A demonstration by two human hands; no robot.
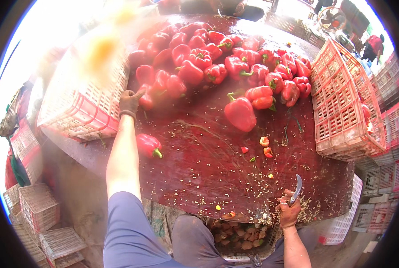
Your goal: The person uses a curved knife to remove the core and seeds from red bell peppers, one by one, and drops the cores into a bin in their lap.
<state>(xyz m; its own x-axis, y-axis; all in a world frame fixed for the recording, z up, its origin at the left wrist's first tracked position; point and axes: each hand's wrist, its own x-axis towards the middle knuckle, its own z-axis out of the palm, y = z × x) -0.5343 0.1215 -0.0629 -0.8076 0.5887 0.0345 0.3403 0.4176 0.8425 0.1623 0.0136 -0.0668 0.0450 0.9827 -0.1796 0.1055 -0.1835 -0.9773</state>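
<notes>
Many red bell peppers (189, 72) are heaped over the far half of a dark red table (199, 167). My left hand (129, 102), in a dark glove, reaches to the heap's left edge beside a crate; its fingertips are at a red pepper (146, 100), and a firm grip cannot be made out. Nearer, a single pepper (149, 145) lies right of my left forearm. My bare right hand (289, 209) is closed around the handle of a curved knife (298, 188), blade pointing up and away, over the near right table edge. A large pepper (240, 114) lies at the heap's near side.
Plastic crates stand at the left (97, 107) and right (337, 110) of the table. Seeds and pepper scraps (268, 152) litter its surface. Below the near edge, a container holds brownish scraps (241, 236). Stacked crates (40, 207) stand at lower left. Another person (373, 47) is in the far right background.
</notes>
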